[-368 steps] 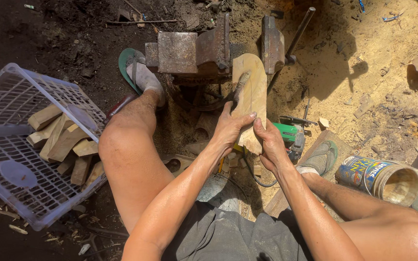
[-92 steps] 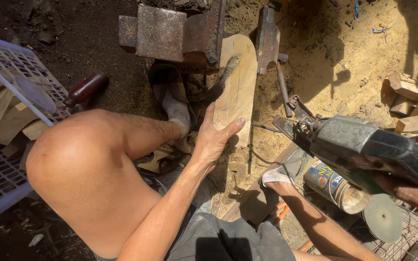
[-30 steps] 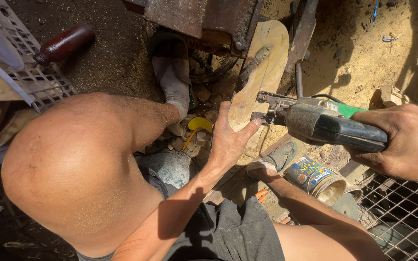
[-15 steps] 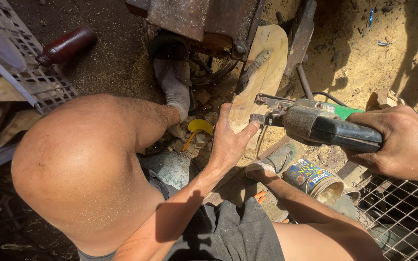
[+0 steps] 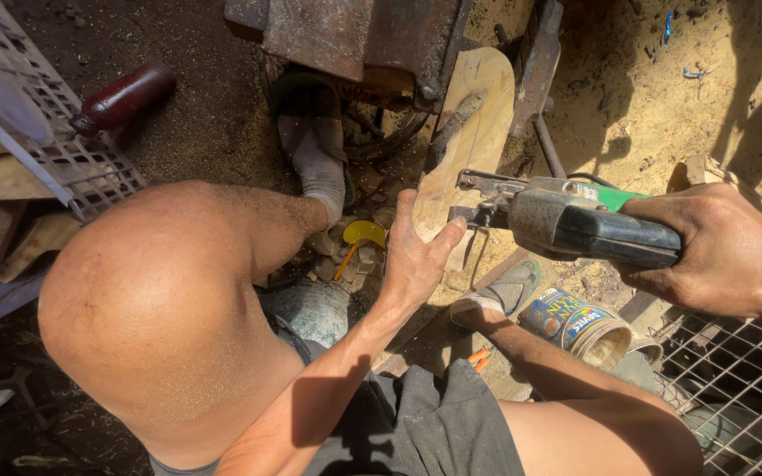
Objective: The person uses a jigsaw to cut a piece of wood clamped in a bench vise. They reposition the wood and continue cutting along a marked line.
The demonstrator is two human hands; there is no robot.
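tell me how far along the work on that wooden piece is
Done: the wooden piece is already cut to a rounded outline and clamped in the rusty vise. In hand: left hand steadies it, right hand holds the power tool against it. Left: the surface looks rough, unfinished.

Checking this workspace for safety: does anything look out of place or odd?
Yes. The left hand steadies the wooden board right beside the front of the power tool in the right hand; both are bare. An open paint can lies tipped on the ground.
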